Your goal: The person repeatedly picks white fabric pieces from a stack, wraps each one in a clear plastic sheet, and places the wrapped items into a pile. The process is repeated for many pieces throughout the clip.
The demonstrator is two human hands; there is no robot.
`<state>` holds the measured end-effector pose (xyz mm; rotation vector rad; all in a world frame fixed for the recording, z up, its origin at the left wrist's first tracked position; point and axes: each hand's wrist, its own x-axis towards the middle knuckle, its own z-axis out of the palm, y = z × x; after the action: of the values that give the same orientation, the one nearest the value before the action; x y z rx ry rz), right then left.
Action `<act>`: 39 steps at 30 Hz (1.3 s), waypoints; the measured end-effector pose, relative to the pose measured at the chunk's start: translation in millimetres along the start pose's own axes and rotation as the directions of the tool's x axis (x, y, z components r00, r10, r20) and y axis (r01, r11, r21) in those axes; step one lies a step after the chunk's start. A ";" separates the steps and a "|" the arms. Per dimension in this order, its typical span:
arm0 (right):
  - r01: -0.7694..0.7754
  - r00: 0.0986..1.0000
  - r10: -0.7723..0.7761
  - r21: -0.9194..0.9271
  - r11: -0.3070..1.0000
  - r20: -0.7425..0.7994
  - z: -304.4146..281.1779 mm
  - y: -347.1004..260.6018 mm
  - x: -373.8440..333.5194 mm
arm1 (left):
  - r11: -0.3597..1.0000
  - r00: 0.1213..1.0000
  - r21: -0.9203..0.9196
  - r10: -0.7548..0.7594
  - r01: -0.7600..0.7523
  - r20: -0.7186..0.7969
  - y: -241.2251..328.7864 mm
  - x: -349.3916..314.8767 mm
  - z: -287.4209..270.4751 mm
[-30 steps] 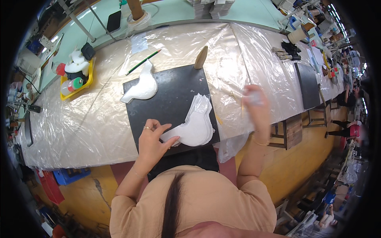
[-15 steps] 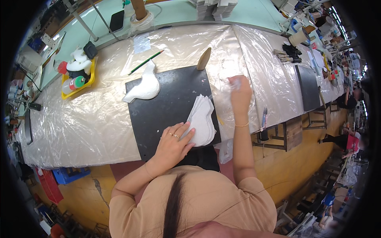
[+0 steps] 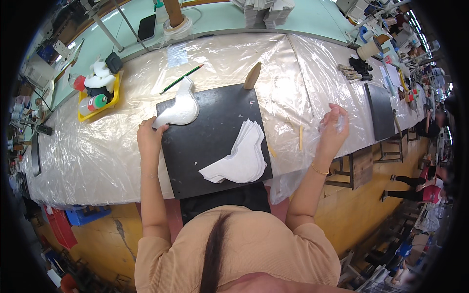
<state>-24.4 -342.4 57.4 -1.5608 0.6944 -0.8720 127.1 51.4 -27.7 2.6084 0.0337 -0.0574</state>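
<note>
My left hand [image 3: 150, 134] is at the left edge of a black board [image 3: 215, 141], thumb and fingers closed about the narrow end of a white curved piece [image 3: 183, 110] that looks thick and layered. A fanned stack of thin white cut-outs [image 3: 239, 158] of similar shape lies on the board's near right part, untouched. Right of the board, my right hand [image 3: 334, 131] is raised over the plastic-covered table with curled fingers. Something clear and crumpled, like a bit of plastic film, shows among those fingers.
A wooden peg [image 3: 252, 75] stands at the board's far right corner. Beyond the board lies a green pencil [image 3: 181, 79]. A yellow basket [image 3: 117, 95] of bottles sits far left. Thin yellow strips [image 3: 301, 137] lie between board and right hand. Another dark board [image 3: 379, 112] is farther right.
My left hand has left the fanned stack and moved left and away to the thicker white piece. My right hand has moved right and slightly nearer, uncovering a yellow strip.
</note>
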 end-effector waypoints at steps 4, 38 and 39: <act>0.071 0.985 -0.087 0.111 0.991 0.146 18.1 -3.7 -15.8 | 0.982 0.966 0.124 0.164 -0.142 -0.198 12.4 -14.4 -7.4; 0.288 0.604 -0.113 -0.083 0.954 0.789 101.2 -32.2 -104.4 | 0.263 0.827 -0.935 0.451 0.236 0.336 86.4 -71.3 -12.6; 0.288 0.610 -0.119 -0.080 0.954 0.783 100.6 -34.1 -104.7 | 0.286 0.843 -0.940 0.444 0.187 0.302 90.6 -74.5 -12.7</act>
<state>1.3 -195.9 68.4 -2.0136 -0.0470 -0.2003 56.2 -21.1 32.6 1.2322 -0.2822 -0.5271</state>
